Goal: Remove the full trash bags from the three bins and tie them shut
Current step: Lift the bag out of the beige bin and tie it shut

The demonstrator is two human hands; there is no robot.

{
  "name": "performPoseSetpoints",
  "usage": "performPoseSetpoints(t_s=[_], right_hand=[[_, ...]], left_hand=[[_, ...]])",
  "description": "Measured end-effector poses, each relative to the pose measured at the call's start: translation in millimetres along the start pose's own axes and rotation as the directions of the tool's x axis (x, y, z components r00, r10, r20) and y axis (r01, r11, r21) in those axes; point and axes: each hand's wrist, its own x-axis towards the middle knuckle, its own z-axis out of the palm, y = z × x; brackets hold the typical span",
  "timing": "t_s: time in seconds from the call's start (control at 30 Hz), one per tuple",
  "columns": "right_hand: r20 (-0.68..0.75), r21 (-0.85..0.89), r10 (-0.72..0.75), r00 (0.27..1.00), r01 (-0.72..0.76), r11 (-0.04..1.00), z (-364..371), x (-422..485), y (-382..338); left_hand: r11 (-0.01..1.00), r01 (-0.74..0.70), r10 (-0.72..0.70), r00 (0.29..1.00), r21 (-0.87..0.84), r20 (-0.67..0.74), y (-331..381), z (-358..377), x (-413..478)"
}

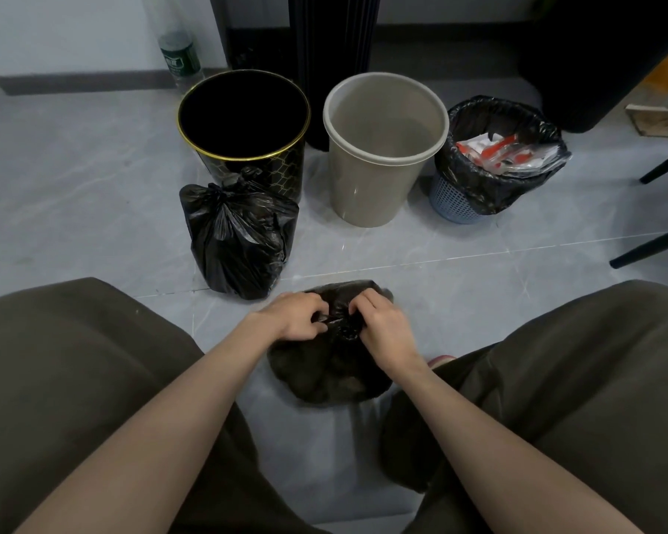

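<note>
Grey tiled floor [93,167] throughout. Far left, by the wall: clear bottle [180,55] with a green label. Next along, black bin [282,171] with a gold rim, dark inside. Just in front of it: tied bag [236,240], black, knotted at the top, standing on the floor. Nearer the camera, between two olive trouser legs: left hand [294,317], fingers curled, pinching a twist of black plastic at the neck of the second bag [332,375]. Second bag down on the floor, bulging, gathered neck held between both hands. Right hand [382,325] likewise curled, fingers pinching the same neck from the other side, knuckles close to those of the left hand. Knot or none under the fingers: cannot tell. Behind, in the middle of the row: beige bin [378,186], bare inner wall showing. Just beside it to the right: blue bin [452,198], mesh-walled, smaller, with a black liner [483,183] folded over its rim and red-and-white wrappers [506,152] heaped to the top. Far right: two dark chair legs [656,244] slanting to the floor.
</note>
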Motion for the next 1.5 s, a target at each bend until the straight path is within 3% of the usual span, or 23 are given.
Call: performPoseSetpoints(t_s=[0.13, 0.23, 0.37, 0.47, 0.6, 0.93, 1.03, 1.2, 1.5], right_hand=[[-0.018, 0.027, 0.017, 1.0, -0.016, 0.999, 2, -3, 4], [-0.095, 0.153, 0.093, 0.991, -0.078, 0.985, 6, -4, 6], [-0.154, 0.262, 0.203, 0.967, -0.158, 0.952, 12, -1, 6], [-0.128, 0.294, 0.269, 0.955, -0.222, 0.93, 16, 1, 4], [-0.137, 0.371, 0.323, 0.937, -0.253, 0.893, 17, 2, 4], [-0.062, 0.408, 0.308, 0.949, -0.258, 0.876, 18, 6, 8], [-0.048, 0.41, 0.306, 0.951, -0.26, 0.874, 16, 8, 9], [-0.04, 0.414, 0.319, 0.947, -0.275, 0.868, 17, 10, 12], [0.036, 0.523, 0.372, 0.927, -0.335, 0.784, 8, 7, 13]], left_hand=[[0.941, 0.073, -0.038, 0.993, -0.33, 0.112, 7, 9, -8], [0.866, 0.141, -0.081, 0.986, -0.48, 0.144, 17, 14, -13], [0.762, 0.144, -0.258, 0.962, -0.632, -0.092, 14, 12, -6], [0.755, 0.075, -0.314, 0.913, -0.651, -0.26, 9, 15, -3], [0.758, -0.002, -0.279, 0.903, -0.653, -0.327, 11, 27, 2], [0.577, -0.041, -0.333, 0.9, -0.816, -0.281, 9, 36, 8], [0.62, -0.034, -0.321, 0.901, -0.784, -0.293, 10, 34, 8], [0.782, 0.037, -0.317, 0.883, -0.623, -0.346, 14, 26, 4], [0.892, 0.261, -0.397, 0.843, -0.368, -0.363, 14, 11, -11]])
